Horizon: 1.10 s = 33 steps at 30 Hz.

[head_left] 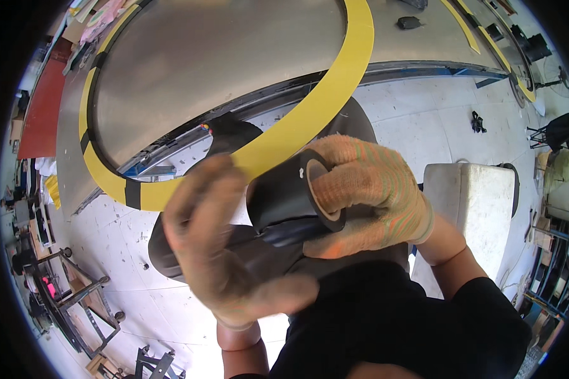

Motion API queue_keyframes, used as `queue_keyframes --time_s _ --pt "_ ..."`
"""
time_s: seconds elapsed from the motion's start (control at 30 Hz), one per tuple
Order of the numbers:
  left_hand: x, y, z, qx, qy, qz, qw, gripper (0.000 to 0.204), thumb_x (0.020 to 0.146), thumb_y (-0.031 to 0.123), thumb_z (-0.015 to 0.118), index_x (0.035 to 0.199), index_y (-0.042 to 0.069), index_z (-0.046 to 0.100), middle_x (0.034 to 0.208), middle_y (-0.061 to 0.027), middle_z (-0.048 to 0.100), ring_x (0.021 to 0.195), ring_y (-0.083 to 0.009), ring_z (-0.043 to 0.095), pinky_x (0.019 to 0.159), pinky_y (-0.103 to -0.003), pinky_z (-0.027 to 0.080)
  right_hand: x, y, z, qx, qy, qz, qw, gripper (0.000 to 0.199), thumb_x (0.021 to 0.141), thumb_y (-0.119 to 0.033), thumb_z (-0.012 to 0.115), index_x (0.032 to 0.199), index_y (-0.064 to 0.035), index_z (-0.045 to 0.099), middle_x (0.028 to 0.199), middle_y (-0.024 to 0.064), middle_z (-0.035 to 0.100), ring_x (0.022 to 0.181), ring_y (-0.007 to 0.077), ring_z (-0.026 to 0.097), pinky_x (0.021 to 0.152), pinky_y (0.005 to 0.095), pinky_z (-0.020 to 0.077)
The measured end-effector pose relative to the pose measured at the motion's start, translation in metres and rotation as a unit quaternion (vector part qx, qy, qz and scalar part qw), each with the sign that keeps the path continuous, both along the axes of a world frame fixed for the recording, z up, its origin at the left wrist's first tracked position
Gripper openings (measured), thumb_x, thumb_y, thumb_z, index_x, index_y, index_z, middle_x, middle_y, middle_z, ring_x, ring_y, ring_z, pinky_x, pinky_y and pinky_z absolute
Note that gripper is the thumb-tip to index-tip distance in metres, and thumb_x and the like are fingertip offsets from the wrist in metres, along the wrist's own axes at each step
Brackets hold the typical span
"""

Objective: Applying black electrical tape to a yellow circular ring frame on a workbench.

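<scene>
My right hand (376, 189), in a knitted work glove, grips a wide roll of black tape (283, 196), its fingers reaching into the cardboard core and the thumb underneath. A flap of tape shows along the roll's lower side. My left hand (215, 252), gloved too and smeared by motion, is left of the roll with its fingers up and thumb apart; it appears to hold nothing. Beyond both hands lies a large flat yellow ring (338, 79), partly over the metal table and reaching toward my lap. Black bands (133, 193) cross its left side at intervals.
The metal-topped table (221, 57) fills the far side, with a small dark object (408, 23) on it. To my right stands a white block-like seat (480, 208). Wheeled frames (82, 290) stand at lower left, and a folding chair (553, 132) at far right.
</scene>
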State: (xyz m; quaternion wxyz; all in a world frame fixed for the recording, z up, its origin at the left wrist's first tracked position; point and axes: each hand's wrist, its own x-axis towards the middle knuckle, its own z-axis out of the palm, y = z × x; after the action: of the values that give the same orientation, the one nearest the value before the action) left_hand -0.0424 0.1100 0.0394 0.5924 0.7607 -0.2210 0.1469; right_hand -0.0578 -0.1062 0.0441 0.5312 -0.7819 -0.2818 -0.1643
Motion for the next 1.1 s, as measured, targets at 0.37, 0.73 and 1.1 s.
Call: queue_keyframes --time_s 0.37,0.73,1.1 --pt "-0.016 -0.003 -0.015 0.098 -0.073 -0.018 0.992 0.022 0.080 0.012 0.082 0.100 0.014 0.072 0.096 -0.0016 0.065 0.085 -0.0207 0.060 0.078 -0.036 0.048 -0.019 0.009 -0.031 0.025 0.118 -0.075 0.990 0.036 0.074 -0.032 0.088 0.097 -0.0096 0.071 0.086 0.0099 0.065 0.081 0.0323 0.064 0.072 0.0417 0.0498" --pt "-0.020 -0.003 -0.014 -0.018 0.153 -0.021 0.988 0.032 0.073 -0.002 0.087 0.092 0.008 0.062 0.099 -0.0065 0.062 0.093 -0.0191 0.060 0.085 -0.032 0.051 -0.037 0.038 -0.032 0.018 0.246 -0.052 0.968 0.034 0.082 -0.030 0.083 0.098 -0.0083 0.061 0.085 0.0096 0.066 0.072 0.0312 0.065 0.058 0.0405 0.0485" --pt "0.002 -0.017 -0.011 -0.089 0.129 0.027 0.987 0.022 0.080 -0.007 0.081 0.092 -0.001 0.064 0.091 -0.0140 0.070 0.087 -0.0209 0.067 0.079 -0.030 0.054 -0.038 0.028 -0.054 -0.051 0.036 -0.032 0.998 0.046 0.086 -0.042 0.075 0.114 -0.0069 0.066 0.077 0.0070 0.065 0.056 0.0232 0.063 0.050 0.0367 0.0477"
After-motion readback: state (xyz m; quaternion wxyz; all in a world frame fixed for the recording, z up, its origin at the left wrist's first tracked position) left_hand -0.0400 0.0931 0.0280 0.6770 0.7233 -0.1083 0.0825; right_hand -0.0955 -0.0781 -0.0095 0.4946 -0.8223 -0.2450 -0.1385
